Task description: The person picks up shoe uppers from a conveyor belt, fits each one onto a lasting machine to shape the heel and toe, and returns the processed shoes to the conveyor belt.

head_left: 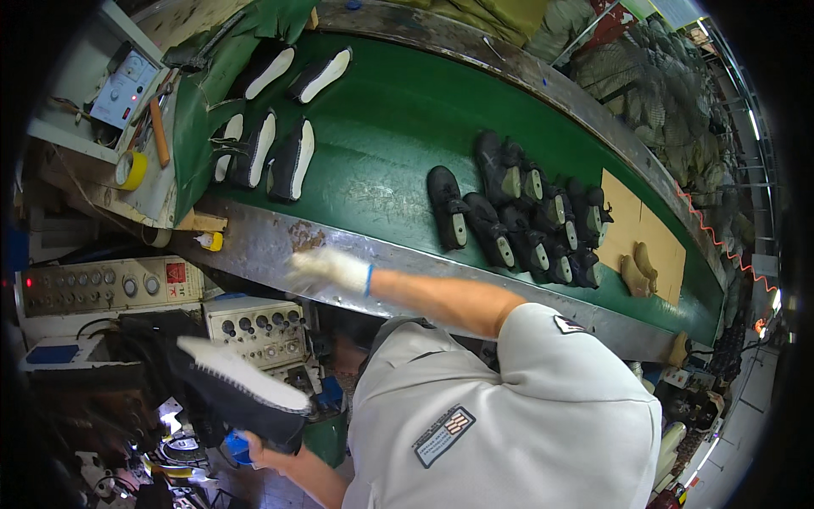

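My left hand grips a black boot-like shoe upper from below, beside a small blue part. The upper is tilted, with its white stitched bottom turned upward. Some of my left fingers are hidden behind the shoe. My right hand wears a white glove with a blue cuff edge. It is over the steel edge of the green conveyor belt, and motion blurs its fingers. Several similar black uppers with white bottoms lie at the belt's left end.
Several black shoes stand on the belt at right, near a cardboard sheet with tan shoe-shaped forms. A hammer and yellow tape lie on the left shelf. Control panels with knobs stand below the belt.
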{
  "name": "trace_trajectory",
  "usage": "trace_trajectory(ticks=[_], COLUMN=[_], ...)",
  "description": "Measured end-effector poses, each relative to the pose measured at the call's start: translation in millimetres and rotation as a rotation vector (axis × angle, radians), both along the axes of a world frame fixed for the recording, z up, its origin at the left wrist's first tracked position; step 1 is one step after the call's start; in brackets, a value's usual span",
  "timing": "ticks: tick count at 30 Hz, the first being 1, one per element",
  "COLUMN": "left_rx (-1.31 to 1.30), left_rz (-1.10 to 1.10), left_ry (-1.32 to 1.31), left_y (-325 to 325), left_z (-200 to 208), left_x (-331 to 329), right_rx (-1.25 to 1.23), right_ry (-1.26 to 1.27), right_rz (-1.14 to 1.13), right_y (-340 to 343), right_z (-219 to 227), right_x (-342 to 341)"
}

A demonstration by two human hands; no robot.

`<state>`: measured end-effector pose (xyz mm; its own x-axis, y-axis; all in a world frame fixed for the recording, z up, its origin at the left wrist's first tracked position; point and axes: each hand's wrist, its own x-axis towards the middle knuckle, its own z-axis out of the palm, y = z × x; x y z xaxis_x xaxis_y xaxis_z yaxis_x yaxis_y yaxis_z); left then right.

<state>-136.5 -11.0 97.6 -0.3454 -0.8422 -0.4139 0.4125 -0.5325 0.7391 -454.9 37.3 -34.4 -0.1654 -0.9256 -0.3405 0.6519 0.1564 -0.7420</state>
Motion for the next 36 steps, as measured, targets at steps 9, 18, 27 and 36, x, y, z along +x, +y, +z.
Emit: trace_trajectory(ticks=[9,18,27,36], left_rx=[0.106,-0.716,-1.112,-0.925], left_rz=[-0.770,-0.297,-0.367,-0.209], left_ry=[-0.306,-1.245,-1.863,-2.046], left_y=[-14,-55,4,-1], left_z=[-56,-97,-86,-93], left_x=[-90,91,140,107], right_rx=[-0.095,1.156,1.070,0.905], right_ry=[-0.529,0.935,1.095,0.627], right_rz=[-0.572,-0.136,-0.037,-0.298], right_y=[34,184,17,-218], right_z=[68,-4,-144,-218], right_x=[-23,-258,-271,-226])
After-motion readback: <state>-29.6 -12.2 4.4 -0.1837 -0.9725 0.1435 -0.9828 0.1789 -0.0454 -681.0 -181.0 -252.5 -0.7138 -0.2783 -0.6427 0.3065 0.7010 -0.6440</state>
